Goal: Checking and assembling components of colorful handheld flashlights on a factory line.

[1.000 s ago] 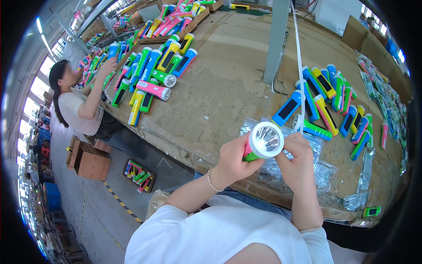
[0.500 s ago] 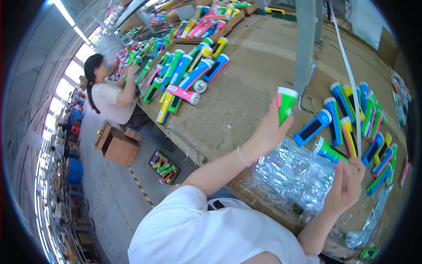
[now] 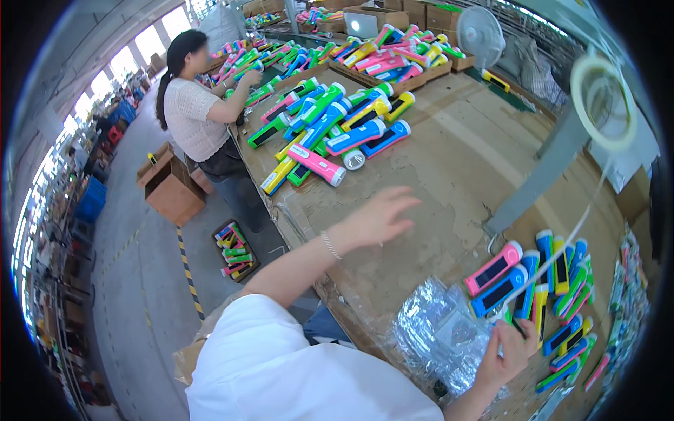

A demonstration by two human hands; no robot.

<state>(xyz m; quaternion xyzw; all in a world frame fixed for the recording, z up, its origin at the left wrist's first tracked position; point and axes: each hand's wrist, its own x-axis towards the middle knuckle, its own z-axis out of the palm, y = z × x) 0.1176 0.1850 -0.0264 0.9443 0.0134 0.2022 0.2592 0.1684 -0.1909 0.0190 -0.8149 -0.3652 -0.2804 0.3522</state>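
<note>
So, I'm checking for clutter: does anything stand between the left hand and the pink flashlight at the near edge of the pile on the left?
Nothing visible does. Only cardboard tabletop shows between the left hand and the pink flashlight; another flashlight's lens end sits beside it, off the direct line.

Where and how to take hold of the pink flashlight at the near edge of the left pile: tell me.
Take the pink flashlight mid-barrel, from above and the near right side. It lies across the yellow flashlight, its flared white head pointing right toward the cardboard, so the slimmer barrel likely gives the surer hold. The left grip, open, is on that side.
</note>
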